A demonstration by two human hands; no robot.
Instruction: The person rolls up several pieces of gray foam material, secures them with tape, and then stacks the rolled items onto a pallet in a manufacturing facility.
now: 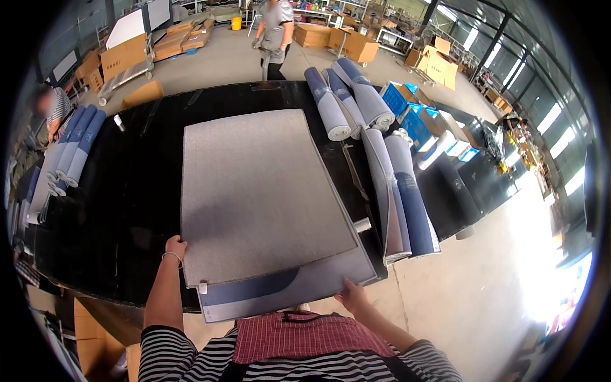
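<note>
A grey mat [261, 191] lies flat with its plain side up on the black table. A small white tag [203, 288] shows at its near left corner. Beneath it, a blue and grey printed mat [254, 294] sticks out toward me past the near edge. My left hand [176, 247] is closed on the grey mat's left edge, close to the near corner. At the near right, my right hand [352, 297] pinches the front edge of the printed mat, thumb on top. The rest of the printed mat is hidden under the grey one.
Rolled blue-grey mats [398, 191] lie right of the stack, with more rolls [77, 146] at the far left. Blue and white boxes [423, 121] stand at the back right of the black table [137, 210]. One person [277, 35] stands beyond it; another [58, 108] is at the left.
</note>
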